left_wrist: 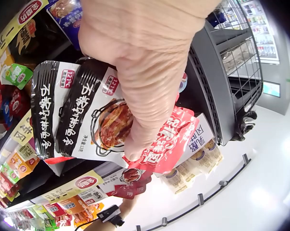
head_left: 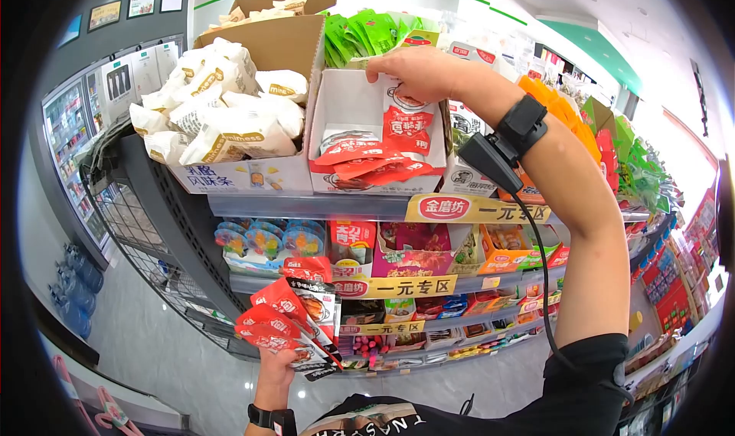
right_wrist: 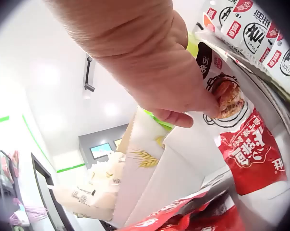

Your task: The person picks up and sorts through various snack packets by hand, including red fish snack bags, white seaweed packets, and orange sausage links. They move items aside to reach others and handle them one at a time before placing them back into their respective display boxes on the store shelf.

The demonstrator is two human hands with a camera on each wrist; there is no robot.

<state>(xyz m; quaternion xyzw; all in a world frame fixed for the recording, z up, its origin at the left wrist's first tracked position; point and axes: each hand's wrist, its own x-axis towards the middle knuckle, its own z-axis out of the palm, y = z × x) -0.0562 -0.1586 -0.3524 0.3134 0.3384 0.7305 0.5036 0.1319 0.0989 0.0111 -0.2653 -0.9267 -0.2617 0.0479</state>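
The right hand (head_left: 417,72) reaches into a white box (head_left: 348,95) on the top shelf. In the right wrist view its fingers touch a red, white and black snack packet (right_wrist: 248,151) standing against the box's inner wall; whether they pinch it cannot be told. More red packets (head_left: 375,160) lie at the front of that box. Lower down at the left, the left hand (head_left: 277,371) grips a fanned bunch of similar packets (head_left: 295,317), its thumb (left_wrist: 145,125) pressed over their printed fronts in the left wrist view.
A box of white-wrapped snacks (head_left: 230,122) stands left of the white box, green packets (head_left: 367,34) behind. Shelves with yellow label strips (head_left: 394,286) run below. A wire rack (head_left: 145,244) borders the left side, with blue water bottles (head_left: 76,283) on the floor beyond.
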